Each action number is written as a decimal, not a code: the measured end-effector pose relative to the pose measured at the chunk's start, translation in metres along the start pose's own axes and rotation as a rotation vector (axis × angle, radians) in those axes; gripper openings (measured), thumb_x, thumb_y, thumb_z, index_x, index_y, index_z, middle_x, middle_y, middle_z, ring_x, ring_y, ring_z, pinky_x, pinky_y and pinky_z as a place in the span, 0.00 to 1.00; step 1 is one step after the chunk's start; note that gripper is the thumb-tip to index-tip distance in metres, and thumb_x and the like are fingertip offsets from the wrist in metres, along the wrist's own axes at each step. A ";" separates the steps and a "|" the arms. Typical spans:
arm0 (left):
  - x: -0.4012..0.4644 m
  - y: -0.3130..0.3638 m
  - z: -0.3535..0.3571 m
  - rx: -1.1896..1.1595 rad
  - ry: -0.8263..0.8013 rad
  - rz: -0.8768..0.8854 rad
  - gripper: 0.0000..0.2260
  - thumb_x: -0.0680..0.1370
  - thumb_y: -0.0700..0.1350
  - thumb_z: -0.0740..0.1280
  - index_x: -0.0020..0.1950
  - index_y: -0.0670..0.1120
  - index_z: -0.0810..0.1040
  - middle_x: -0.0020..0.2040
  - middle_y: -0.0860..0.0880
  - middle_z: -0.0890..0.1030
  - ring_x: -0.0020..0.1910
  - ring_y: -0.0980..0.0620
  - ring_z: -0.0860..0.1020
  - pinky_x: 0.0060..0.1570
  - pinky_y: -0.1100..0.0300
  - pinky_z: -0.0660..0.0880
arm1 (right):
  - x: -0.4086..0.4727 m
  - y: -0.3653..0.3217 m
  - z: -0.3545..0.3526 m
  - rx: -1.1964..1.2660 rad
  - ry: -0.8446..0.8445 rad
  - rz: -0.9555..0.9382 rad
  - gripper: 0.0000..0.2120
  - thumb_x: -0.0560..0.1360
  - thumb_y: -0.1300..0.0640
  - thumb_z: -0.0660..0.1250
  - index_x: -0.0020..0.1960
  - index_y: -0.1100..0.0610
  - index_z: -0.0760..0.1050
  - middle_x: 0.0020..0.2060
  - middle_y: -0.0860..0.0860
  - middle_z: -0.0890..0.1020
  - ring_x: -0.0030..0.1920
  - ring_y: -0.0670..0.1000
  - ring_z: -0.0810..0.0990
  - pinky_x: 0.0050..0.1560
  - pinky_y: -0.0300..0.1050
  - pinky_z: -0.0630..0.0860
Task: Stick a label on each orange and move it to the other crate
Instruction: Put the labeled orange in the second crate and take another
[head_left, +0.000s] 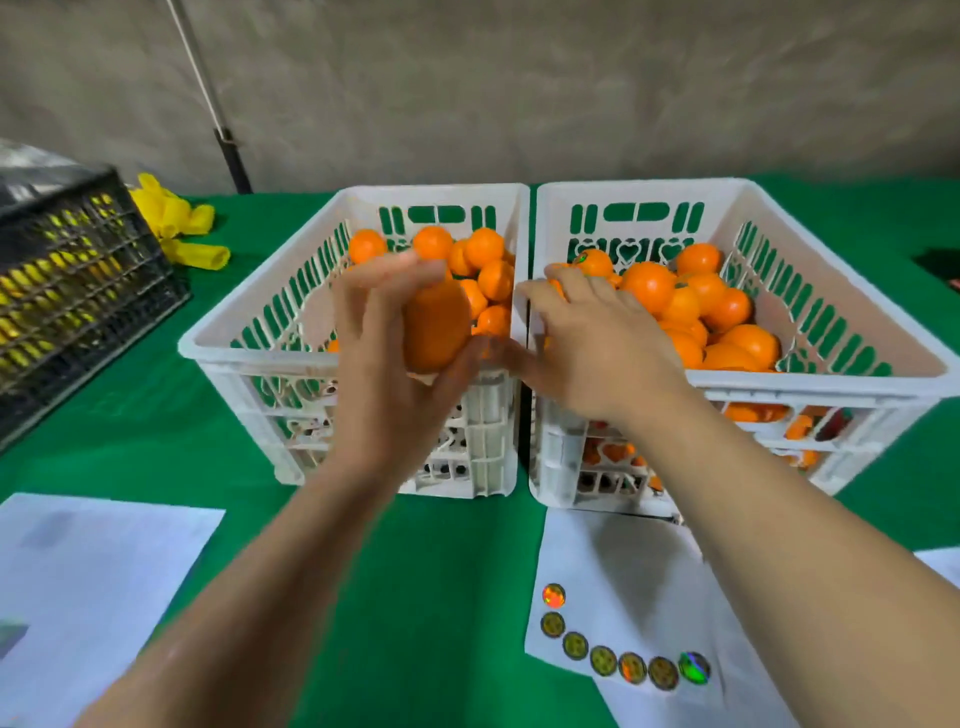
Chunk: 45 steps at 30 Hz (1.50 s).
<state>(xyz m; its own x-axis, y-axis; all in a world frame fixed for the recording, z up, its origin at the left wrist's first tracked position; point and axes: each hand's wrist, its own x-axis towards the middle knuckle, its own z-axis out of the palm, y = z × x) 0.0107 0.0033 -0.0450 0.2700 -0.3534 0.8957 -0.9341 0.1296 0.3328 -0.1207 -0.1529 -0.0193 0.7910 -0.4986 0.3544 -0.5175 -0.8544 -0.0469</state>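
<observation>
Holo round labels (618, 644), txt unreadable

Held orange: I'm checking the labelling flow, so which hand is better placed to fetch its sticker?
Probably the right hand: it holds nothing and the sticker sheet lies on its side, while the left hand grips the orange.

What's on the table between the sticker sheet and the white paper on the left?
In the head view, only bare green cloth lies between the sticker sheet and the white paper; the left forearm crosses above it.
</observation>
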 end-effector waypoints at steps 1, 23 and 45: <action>-0.028 0.008 0.003 -0.053 0.000 -0.028 0.22 0.80 0.50 0.75 0.69 0.43 0.73 0.66 0.38 0.71 0.70 0.52 0.69 0.68 0.65 0.66 | -0.002 0.000 0.000 -0.030 0.018 -0.012 0.33 0.76 0.26 0.51 0.71 0.46 0.68 0.70 0.52 0.71 0.68 0.59 0.70 0.65 0.57 0.68; -0.199 0.017 0.065 -0.081 -0.676 -0.558 0.29 0.78 0.59 0.70 0.76 0.61 0.61 0.70 0.57 0.66 0.63 0.53 0.73 0.61 0.55 0.74 | -0.183 -0.007 0.098 0.539 -0.352 0.153 0.18 0.72 0.44 0.76 0.50 0.48 0.69 0.44 0.43 0.76 0.48 0.47 0.72 0.47 0.46 0.74; -0.200 0.019 0.039 -0.161 -0.659 -0.671 0.29 0.76 0.64 0.70 0.74 0.57 0.67 0.65 0.59 0.72 0.61 0.59 0.74 0.60 0.57 0.75 | -0.180 0.004 0.116 0.786 -0.418 0.079 0.10 0.76 0.54 0.76 0.41 0.40 0.81 0.44 0.46 0.78 0.47 0.44 0.76 0.49 0.38 0.72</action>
<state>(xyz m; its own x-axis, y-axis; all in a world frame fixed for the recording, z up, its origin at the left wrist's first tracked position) -0.0700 0.0400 -0.2292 0.5062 -0.8449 0.1726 -0.5755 -0.1819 0.7974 -0.2274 -0.0839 -0.1919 0.8964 -0.4415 -0.0395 -0.3241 -0.5920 -0.7379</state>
